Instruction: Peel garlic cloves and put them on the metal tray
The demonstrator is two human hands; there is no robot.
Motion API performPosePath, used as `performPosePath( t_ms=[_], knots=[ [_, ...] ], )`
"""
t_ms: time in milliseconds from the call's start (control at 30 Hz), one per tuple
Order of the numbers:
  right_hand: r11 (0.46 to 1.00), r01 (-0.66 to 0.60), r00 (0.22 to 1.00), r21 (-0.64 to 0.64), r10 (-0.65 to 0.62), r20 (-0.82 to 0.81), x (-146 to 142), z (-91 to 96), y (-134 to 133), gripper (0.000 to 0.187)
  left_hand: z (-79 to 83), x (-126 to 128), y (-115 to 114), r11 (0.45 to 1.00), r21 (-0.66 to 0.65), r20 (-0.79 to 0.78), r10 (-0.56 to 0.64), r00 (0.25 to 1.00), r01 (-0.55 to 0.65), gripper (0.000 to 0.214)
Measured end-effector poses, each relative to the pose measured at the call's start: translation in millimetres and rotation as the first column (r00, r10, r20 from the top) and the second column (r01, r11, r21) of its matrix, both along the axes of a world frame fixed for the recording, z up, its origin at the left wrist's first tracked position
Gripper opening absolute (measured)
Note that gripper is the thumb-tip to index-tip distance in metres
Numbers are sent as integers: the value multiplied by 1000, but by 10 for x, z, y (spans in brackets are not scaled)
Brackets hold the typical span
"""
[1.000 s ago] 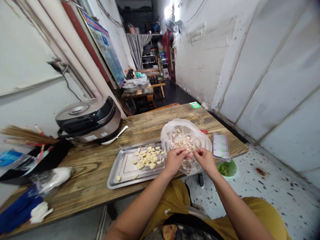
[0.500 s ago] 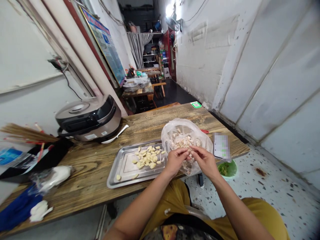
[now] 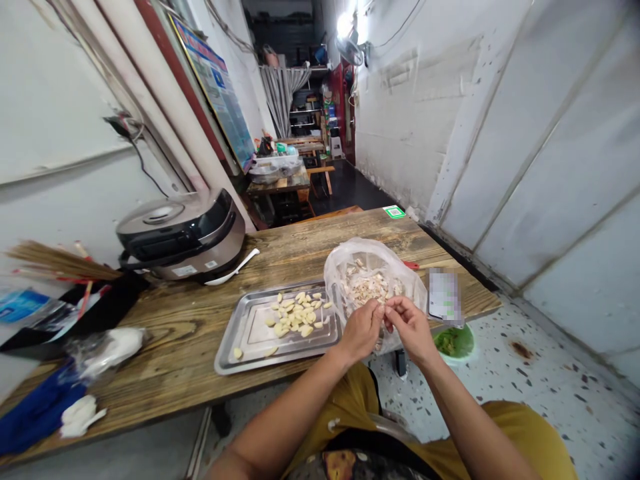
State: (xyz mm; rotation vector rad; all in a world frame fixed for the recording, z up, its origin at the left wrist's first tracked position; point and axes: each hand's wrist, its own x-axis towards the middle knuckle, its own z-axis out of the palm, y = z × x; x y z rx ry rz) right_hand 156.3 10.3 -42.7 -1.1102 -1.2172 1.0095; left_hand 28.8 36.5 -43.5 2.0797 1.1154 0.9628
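My left hand (image 3: 364,327) and my right hand (image 3: 409,325) meet over the front of a clear plastic bag (image 3: 339,257). Their thumbs and fingertips are pinched together on a small garlic clove, mostly covered by the fingers. Inside the open bag lie unpeeled cloves and loose skins (image 3: 367,287). Left of the bag, a shallow metal tray (image 3: 229,340) holds a spread of pale peeled garlic cloves (image 3: 300,311), with a couple lying apart near its left end.
A rice cooker (image 3: 183,233) and a white spoon (image 3: 234,268) stand behind the tray. Right of the bag lies a phone (image 3: 443,297). A green basin (image 3: 457,343) sits on the floor. At left are a black box with chopsticks (image 3: 65,260), a blue cloth (image 3: 43,413) and crumpled tissue (image 3: 79,417).
Both hands have shifted slightly toward me and to the right, and their fingers have changed position around the clove. The view has turned a little; the tray and bag stay in place.
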Motion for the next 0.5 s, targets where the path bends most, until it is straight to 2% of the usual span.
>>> performPosePath(
  t_ms=[100,200,267,367,433,500],
  knots=[
    [998,26,977,51,-36,210,-3,18,-50,21,22,13,1,999,-32,72,5,997,-3,33],
    [990,14,866,138,-81,493,35,46,-84,25,81,-10,32,991,-99,134,-78,988,92,38],
    [985,-14,810,174,-91,579,49,49,-90,29,116,-23,41,980,-135,149,-127,981,147,39],
    [980,49,810,191,-151,566,7,4,-92,36,132,-13,12,981,-127,167,-127,978,149,38],
    [974,154,850,168,-217,481,-56,-42,-107,39,120,1,-24,987,-88,171,-118,978,134,37],
    [977,201,915,71,-214,341,-113,-66,-136,42,100,0,-50,986,-35,155,-156,975,164,35]
  ],
)
